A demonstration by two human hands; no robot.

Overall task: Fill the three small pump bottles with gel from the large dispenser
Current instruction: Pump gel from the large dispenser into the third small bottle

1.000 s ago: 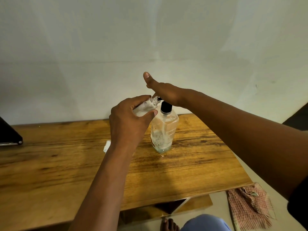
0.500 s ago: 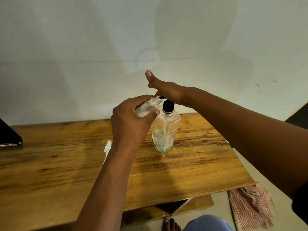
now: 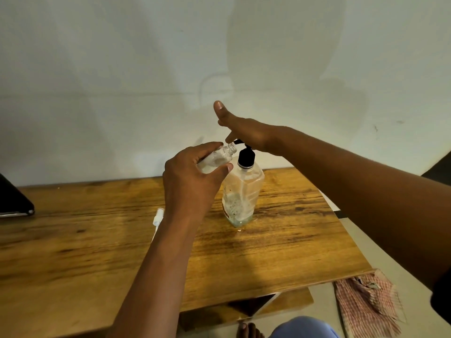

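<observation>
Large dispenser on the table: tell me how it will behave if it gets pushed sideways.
The large dispenser is tall on a narrow base and looks nearly empty, with foam only at the bottom, so it is probably light and apt to tip. The right hand on its pump likely steadies it. Its smooth clear plastic might slide on the wooden table.

The light is soft, warm and rather dim, coming from behind the person, whose broad, faint-edged shadow falls on the pale wall (image 3: 97,69) above the bench's (image 3: 292,252) far edge. The bench shows a mild sheen near its middle and no hard glare, while the clear large dispenser (image 3: 242,191) catches small highlights. The wide lens bows the bench's edges, and the picture darkens toward the corners; focus is fairly even, slightly soft.
</observation>
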